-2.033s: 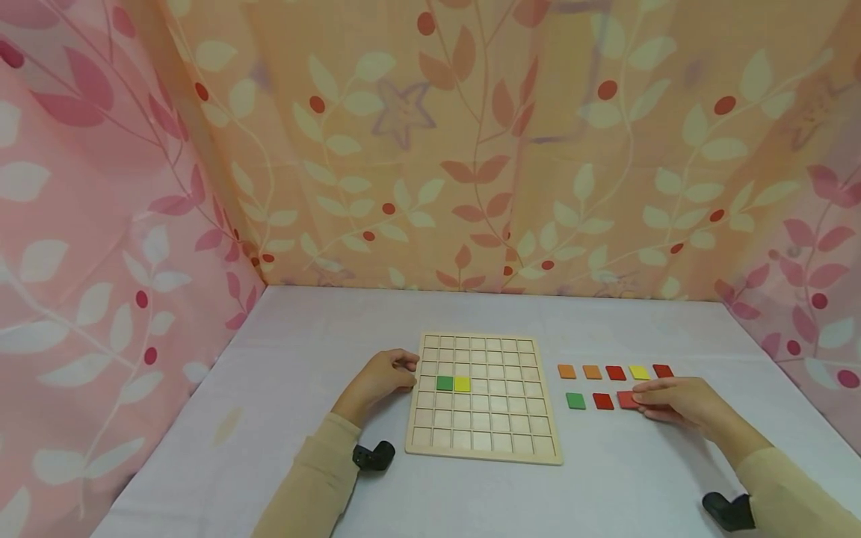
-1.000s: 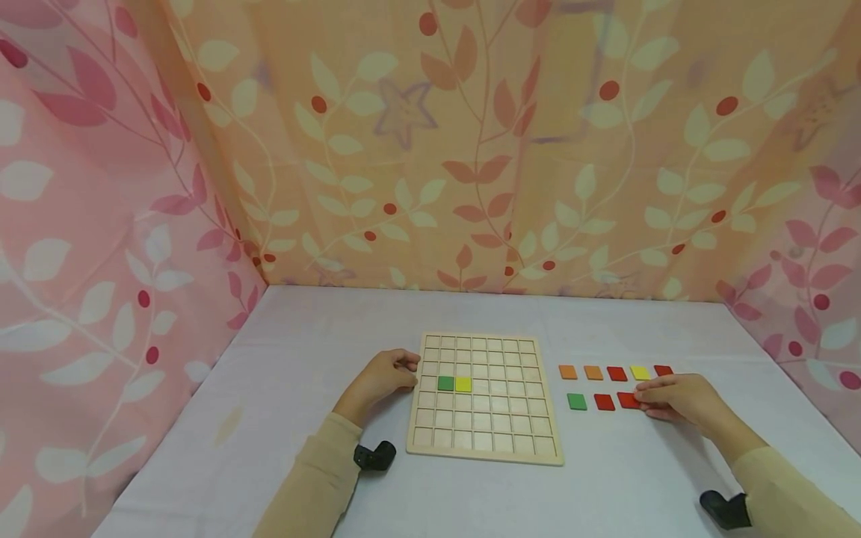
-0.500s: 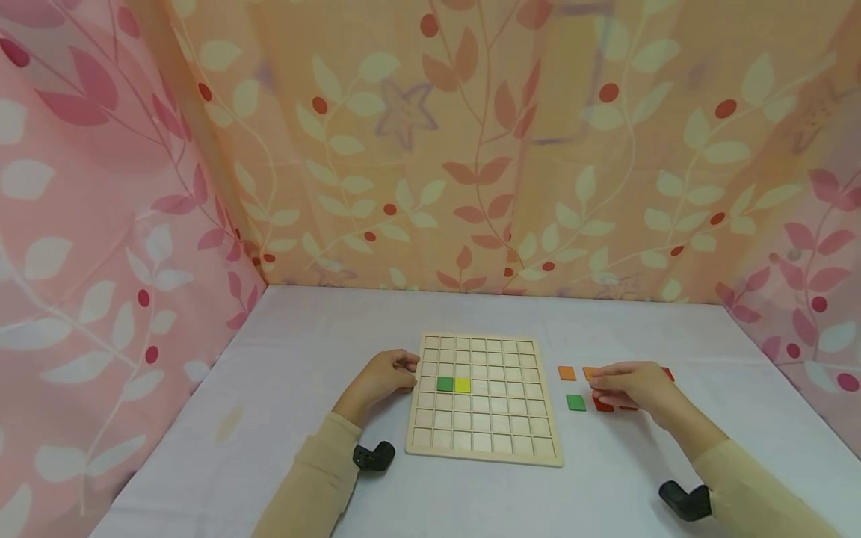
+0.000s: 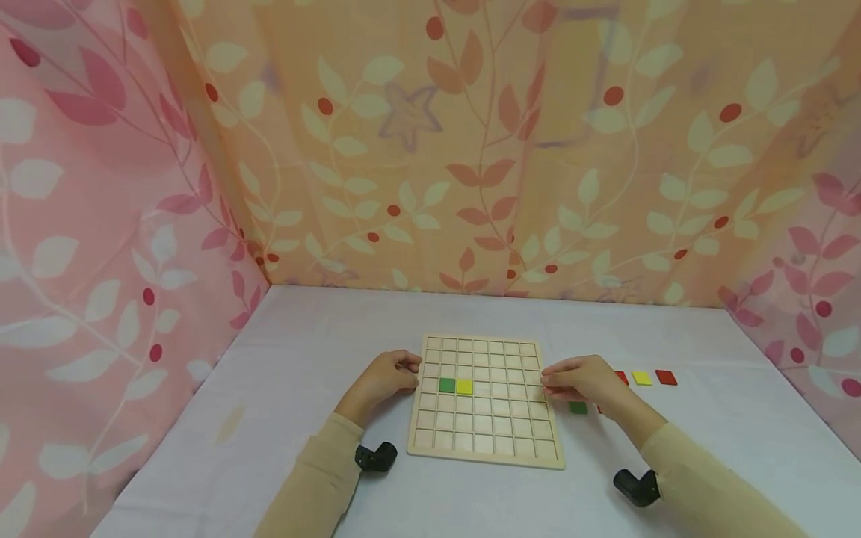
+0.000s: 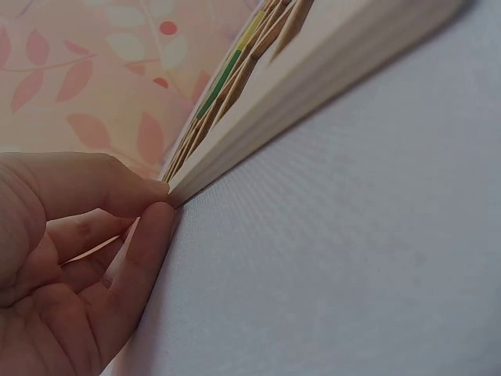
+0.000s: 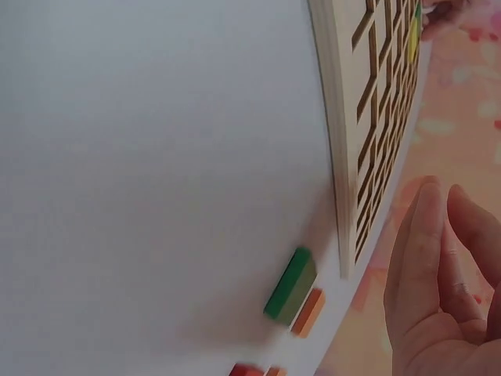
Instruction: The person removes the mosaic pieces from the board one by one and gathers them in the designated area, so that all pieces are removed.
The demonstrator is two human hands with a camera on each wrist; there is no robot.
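My left hand (image 4: 385, 379) pinches the left edge of a square wooden grid board (image 4: 501, 448), with thumb and finger meeting at the rim in the left wrist view. A green tile (image 4: 447, 385) and a yellow tile (image 4: 465, 386) lie side by side in the board's cells. My right hand (image 4: 587, 381) is at the board's right edge, its fingers extended. In the right wrist view its fingers and thumb are slightly apart, and no tile shows between them. Under this hand lie a loose green tile (image 6: 290, 286) and an orange tile (image 6: 309, 313).
Right of the board, loose tiles sit in two rows on a white cloth, partly hidden by the right hand and wrist. A yellow tile (image 4: 642, 378) and a red tile (image 4: 667, 377) show at the far end. Floral curtains (image 4: 377, 224) enclose the table.
My right hand touched a red tile in the near row, let go, then moved left over the tiles to the board's right edge. My left hand has stayed at the left edge.
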